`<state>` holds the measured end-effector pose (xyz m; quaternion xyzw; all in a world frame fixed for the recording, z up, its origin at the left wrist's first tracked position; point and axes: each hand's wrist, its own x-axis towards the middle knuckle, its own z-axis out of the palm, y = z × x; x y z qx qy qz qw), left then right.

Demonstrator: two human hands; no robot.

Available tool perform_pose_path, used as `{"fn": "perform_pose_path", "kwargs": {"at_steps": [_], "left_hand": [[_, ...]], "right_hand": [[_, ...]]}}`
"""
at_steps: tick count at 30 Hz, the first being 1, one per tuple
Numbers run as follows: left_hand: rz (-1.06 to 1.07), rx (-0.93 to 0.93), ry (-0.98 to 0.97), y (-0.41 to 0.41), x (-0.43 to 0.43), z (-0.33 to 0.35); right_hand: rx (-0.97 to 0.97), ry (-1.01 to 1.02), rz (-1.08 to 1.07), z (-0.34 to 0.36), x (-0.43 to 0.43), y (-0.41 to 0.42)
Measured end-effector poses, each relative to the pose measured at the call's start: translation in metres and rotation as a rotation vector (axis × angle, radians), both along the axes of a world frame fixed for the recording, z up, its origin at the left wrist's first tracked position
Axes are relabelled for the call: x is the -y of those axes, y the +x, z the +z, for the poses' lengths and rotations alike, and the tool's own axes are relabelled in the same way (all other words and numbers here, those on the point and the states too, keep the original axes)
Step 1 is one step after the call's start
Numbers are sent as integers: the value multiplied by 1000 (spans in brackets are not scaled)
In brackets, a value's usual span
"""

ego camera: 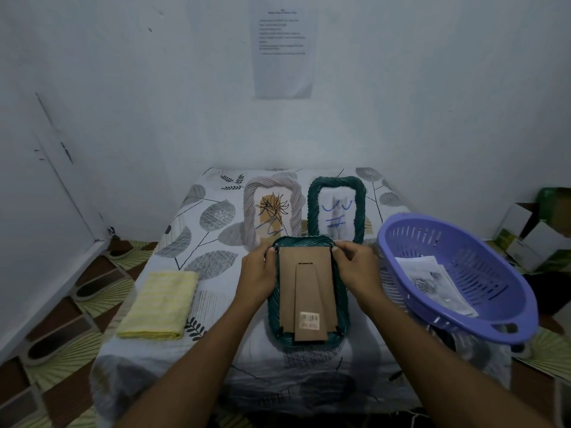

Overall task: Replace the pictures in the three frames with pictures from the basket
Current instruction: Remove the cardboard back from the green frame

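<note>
Centrally, on the leaf-patterned tablecloth [216, 264], a dark green frame [273, 322] lies face down. Its brown backing board [304, 264] faces up, with the folded stand [309, 298] and a barcode sticker [310, 319] on it. The left hand [258, 270] grips the frame's left edge near the top corner with curled fingers. The right hand [355, 267] pinches at the top right corner. Just behind it are a pale pink frame [250, 211] with a flower drawing and a second green frame [360, 208] with blue scribbles over its picture. To the right sits a purple basket [432, 239] holding loose pictures [432, 279]. A folded yellow cloth [160, 304] lies well to the left. A printed sheet [284, 47] hangs on the wall.
</note>
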<state>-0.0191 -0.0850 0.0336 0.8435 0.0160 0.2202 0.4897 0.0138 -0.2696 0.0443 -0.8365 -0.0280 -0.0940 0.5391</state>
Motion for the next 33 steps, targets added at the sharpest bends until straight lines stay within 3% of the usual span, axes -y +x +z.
{"fn": "perform_pose_path", "kwargs": {"at_steps": [4, 8, 15, 20, 25, 33], "left_hand": [[-98, -149, -248, -6, -4, -6], [-174, -225, -264, -17, -7, -11], [-27, -162, -550, -8, -8, 6], [-17, -119, -422, -5, -13, 10], [-255, -224, -284, -18, -17, 8], [-392, -269, -339, -25, -16, -1]], "right_hand": [[-114, 177, -76, -1, 4, 5], [-147, 312, -116, 9, 4, 9], [-178, 273, 69, 6, 3, -15], [-264, 354, 216, -10, 12, -32], [-284, 368, 270, -12, 23, -22], [-265, 325, 307, -7, 26, -18]]}}
